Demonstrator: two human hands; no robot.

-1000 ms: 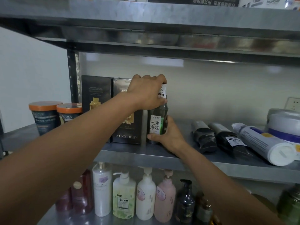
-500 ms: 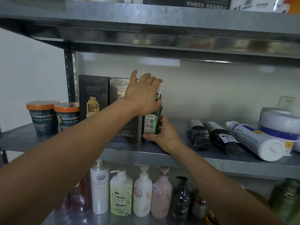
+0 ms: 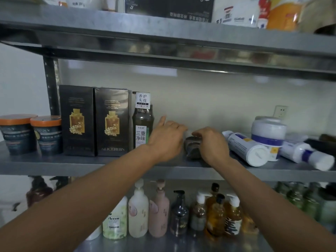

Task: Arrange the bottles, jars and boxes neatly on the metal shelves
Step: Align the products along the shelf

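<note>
On the middle metal shelf a dark green bottle with a white neck tag stands upright, free of both hands, beside two black boxes. To its right a dark bottle lies on its side. My right hand curls over that lying bottle from the right. My left hand hovers just left of it with relaxed fingers reaching toward the bottle's far end and the thumb raised. Whether the left fingers touch the bottle is hidden.
Two orange-lidded jars stand at the shelf's left end. White tubes lie on their sides to the right, by a white tub. Several pump bottles fill the lower shelf. Boxes line the top shelf.
Both hands have let go of the dark green bottle, which now stands upright next to the boxes. They have moved right to the dark bottle lying on the shelf.
</note>
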